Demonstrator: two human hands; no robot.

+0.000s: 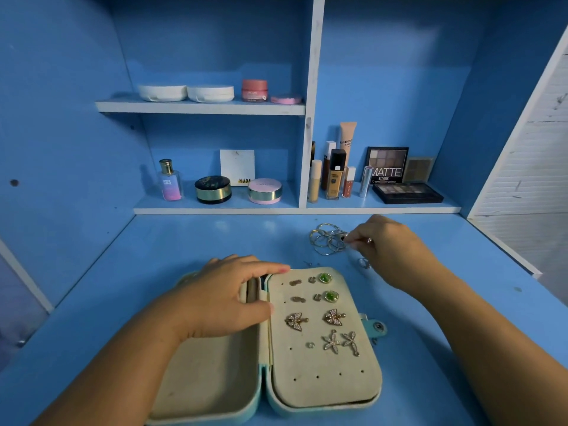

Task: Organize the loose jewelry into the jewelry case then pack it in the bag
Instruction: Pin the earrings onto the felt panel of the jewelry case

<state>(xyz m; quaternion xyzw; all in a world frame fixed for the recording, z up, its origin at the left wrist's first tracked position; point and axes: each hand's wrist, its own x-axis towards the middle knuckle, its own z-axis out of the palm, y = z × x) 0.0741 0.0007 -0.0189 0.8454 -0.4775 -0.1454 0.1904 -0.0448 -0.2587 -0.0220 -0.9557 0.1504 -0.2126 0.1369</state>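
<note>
Jewelry case (325, 392): lies open and flat at the centre of the blue bench (184, 241). The earring panel on its right half carries green studs (324, 277) and leaf and star pairs.
Left hand (227, 299): grip wide, fingers flat across the case's left half and hinge.
Right hand (384, 244): grip narrowed to a pinch on a small dark piece (343, 238), possibly a stud, beside the tangled hoops (325, 242).
Loose ring (364, 263): on the bench, just beside that hand.

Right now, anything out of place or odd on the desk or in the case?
Nothing damaged or spilled. One small stud sits alone on the earring panel; the others are paired. The hoops lie in an overlapping heap on the desk, the right hand pinching at its edge, a ring loose beside them.
</note>
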